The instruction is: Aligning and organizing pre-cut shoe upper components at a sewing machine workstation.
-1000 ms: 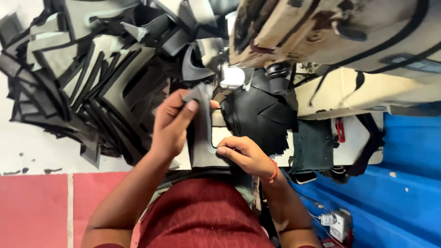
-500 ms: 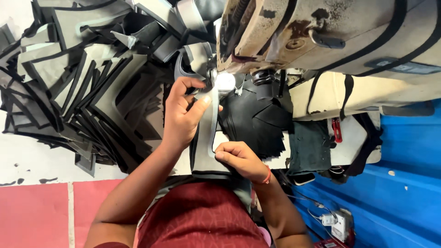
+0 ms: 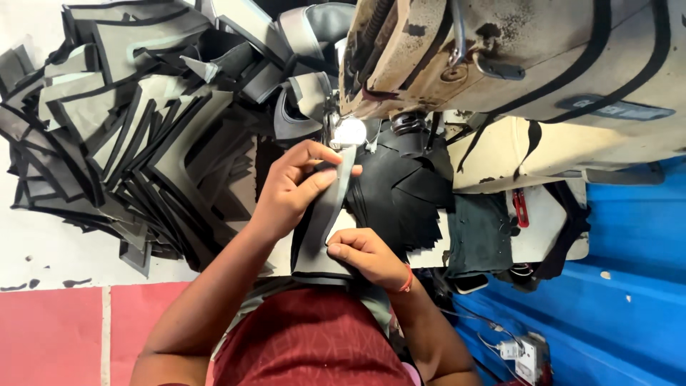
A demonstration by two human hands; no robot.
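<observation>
A grey and black cut fabric piece (image 3: 321, 221) runs from my lap up to the needle area (image 3: 348, 132) of a worn beige sewing machine (image 3: 514, 57). My left hand (image 3: 293, 189) pinches the upper end of the piece between thumb and fingers, just below the needle. My right hand (image 3: 364, 256) presses on the lower part of the same piece, fingers curled over its edge. An orange band sits on my right wrist.
A large heap of grey and black cut pieces (image 3: 136, 136) covers the white table (image 3: 57, 250) at the left. Black sewn pieces (image 3: 400, 193) lie under the machine. Blue surface (image 3: 629, 286) at the right, red floor (image 3: 50, 336) at the lower left.
My left hand has carried the top of the piece up from mid-table to the needle. My right hand stayed low on the piece. The view has shifted closer.
</observation>
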